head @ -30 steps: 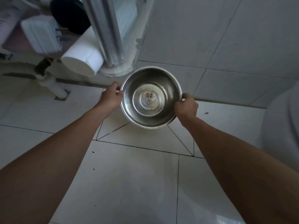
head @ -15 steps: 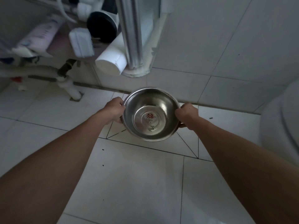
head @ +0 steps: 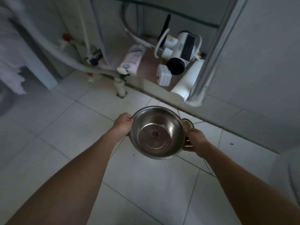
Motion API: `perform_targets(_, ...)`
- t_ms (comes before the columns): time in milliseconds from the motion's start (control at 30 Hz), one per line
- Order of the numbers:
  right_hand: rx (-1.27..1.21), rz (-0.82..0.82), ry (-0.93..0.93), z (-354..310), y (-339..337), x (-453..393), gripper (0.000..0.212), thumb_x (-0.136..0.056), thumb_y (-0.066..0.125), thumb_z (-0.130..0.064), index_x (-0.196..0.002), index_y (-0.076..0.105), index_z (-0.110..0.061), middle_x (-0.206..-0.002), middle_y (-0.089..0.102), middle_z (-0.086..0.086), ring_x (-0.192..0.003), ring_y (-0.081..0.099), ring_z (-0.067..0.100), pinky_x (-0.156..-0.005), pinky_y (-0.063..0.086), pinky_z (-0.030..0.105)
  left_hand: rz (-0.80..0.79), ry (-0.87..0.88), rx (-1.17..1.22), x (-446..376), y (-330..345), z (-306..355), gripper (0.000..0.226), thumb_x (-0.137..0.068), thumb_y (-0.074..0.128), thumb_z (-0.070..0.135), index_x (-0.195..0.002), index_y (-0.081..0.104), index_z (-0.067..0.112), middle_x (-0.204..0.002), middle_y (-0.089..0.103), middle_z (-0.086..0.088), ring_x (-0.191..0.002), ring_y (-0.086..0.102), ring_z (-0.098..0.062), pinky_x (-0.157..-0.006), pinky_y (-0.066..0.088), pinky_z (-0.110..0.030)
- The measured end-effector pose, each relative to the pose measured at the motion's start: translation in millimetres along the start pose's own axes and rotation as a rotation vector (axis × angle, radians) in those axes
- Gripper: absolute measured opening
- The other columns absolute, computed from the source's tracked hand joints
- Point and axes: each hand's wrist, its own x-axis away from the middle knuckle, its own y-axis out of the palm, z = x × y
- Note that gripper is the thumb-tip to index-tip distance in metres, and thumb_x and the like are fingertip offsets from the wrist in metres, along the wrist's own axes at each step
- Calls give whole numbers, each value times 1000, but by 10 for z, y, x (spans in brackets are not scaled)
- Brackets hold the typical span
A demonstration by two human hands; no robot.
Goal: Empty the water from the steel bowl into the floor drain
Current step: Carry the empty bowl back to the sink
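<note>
The steel bowl [head: 156,132] hangs above the white tiled floor, its opening turned toward me, with a small red mark at its bottom. I cannot tell whether water is in it. My left hand [head: 122,123] grips the rim on the left. My right hand [head: 195,140] grips the rim on the right. Just behind the bowl's right edge lies the round metal floor drain [head: 188,124], partly hidden by the bowl and my right hand.
A white pipe [head: 120,87] rises from the floor at the back. Beyond it are a rolled white pack [head: 132,60], white plastic devices [head: 178,51] and a white tube [head: 186,82]. A metal post [head: 206,62] stands at right. A white rounded fixture [head: 290,174] sits far right.
The view has swung up and left, showing the pipes and shelf area. The bowl has come lower and to the left, uncovering the floor drain at its right edge. Both hands keep their grip.
</note>
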Motion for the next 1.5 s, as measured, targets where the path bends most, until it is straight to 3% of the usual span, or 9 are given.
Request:
perform_targets(200, 122, -122, -10, -593, 553, 899, 19, -100, 55, -13, -117, 61, -6, -104, 72, 17, -88, 73, 31, -71, 63, 45, 157, -94, 150, 764, -1128, -8, 12, -103, 50, 19, -100, 61, 16, -104, 67, -15, -93, 66, -33, -81, 59, -49)
perform_targets(333, 177, -236, -27, -1103, 939, 1712, 17, -101, 53, -12, -114, 63, -7, -104, 71, 18, -90, 73, 33, -67, 63, 40, 255, -181, 215, 1502, -2018, 115, 13, -102, 52, 20, -105, 62, 12, -102, 66, -17, -84, 64, -33, -79, 60, -51)
perform_targets(433, 188, -282, -50, -1490, 1183, 2313, 16, -100, 54, -14, -111, 63, -6, -90, 68, 15, -74, 68, 27, -57, 60, 34, 325, -226, 231, 2049, -2634, 329, 13, -102, 53, 20, -106, 62, 12, -98, 65, -12, -83, 64, -31, -80, 60, -50)
perform_targets(567, 181, -333, -80, -2130, 1365, 3221, 17, -98, 56, -19, -109, 64, -8, -77, 67, 9, -68, 66, 24, -55, 60, 32, 433, -250, 253, 2802, -3482, 803, 12, -100, 54, 18, -103, 64, 13, -99, 66, -14, -78, 63, -31, -68, 57, -42)
perform_targets(733, 179, -366, -133, -2861, 1276, 4305, 16, -98, 55, -22, -107, 63, -12, -79, 67, 6, -66, 67, 22, -56, 59, 30, 514, -252, 349, 3692, -4238, 1558, 11, -99, 58, 23, -102, 65, 15, -95, 66, -12, -74, 60, -26, -63, 52, -35)
perform_targets(933, 162, -425, -254, -3983, 964, 5436, 15, -99, 57, -20, -109, 63, -10, -80, 67, 6, -60, 67, 16, -53, 57, 28, 546, -202, 425, 4531, -5036, 2566, 14, -100, 58, 20, -108, 67, 13, -90, 67, -4, -81, 63, -25, -69, 55, -36)
perform_targets(1067, 82, -433, -351, -4700, 793, 5906, 9, -99, 59, -17, -100, 66, -11, -77, 70, 6, -60, 69, 17, -54, 59, 31, 522, -86, 456, 4770, -5482, 3207, 16, -101, 56, 17, -112, 68, 13, -96, 69, -8, -81, 64, -22, -70, 58, -35)
perform_targets(1200, 3, -353, -433, -5176, 730, 6172, 14, -96, 63, -25, -99, 70, -12, -81, 70, 10, -67, 69, 24, -67, 63, 41, 513, 40, 476, 4814, -5815, 3680, 16, -100, 58, 20, -109, 70, 14, -94, 71, -6, -80, 65, -21, -64, 56, -32)
perform_targets(1500, -63, -274, -501, -5593, 1013, 6179, 13, -97, 61, -23, -97, 69, -13, -70, 68, 3, -57, 66, 17, -57, 55, 30, 446, 103, 580, 4512, -6280, 3981, 18, -98, 59, 15, -87, 72, 23, -86, 71, -5, -73, 63, -21, -67, 55, -34)
